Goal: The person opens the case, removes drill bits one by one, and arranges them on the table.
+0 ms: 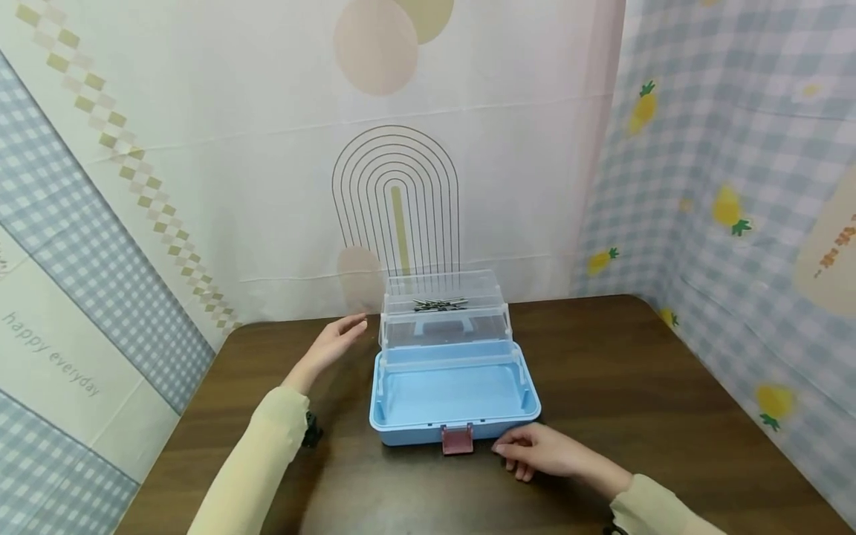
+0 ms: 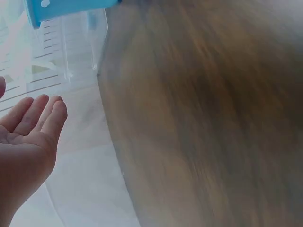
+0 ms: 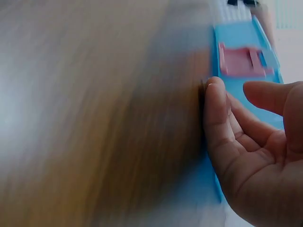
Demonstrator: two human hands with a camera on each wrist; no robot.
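Note:
A light blue storage box [image 1: 455, 395] stands on the table with its clear tiered trays [image 1: 481, 336] raised toward the back. Its pink latch [image 1: 458, 441] hangs down at the front. A small pile of thin, dark, shiny pieces [image 1: 439, 305] lies in an upper tray. Beside the trays, on their left, my left hand [image 1: 332, 343] is held with extended fingers and nothing in it. My right hand [image 1: 540, 449] is at the box's front right corner, right of the latch. Its fingers [image 3: 217, 106] are loosely bent, with a gap to the thumb and no object between.
The dark wooden table [image 1: 635, 371] extends on both sides of the box. Behind it hangs a pale patterned curtain [image 1: 267, 186], with checked cloth [image 1: 709, 148] along the right side. A dark band [image 1: 311, 429] is on the left wrist.

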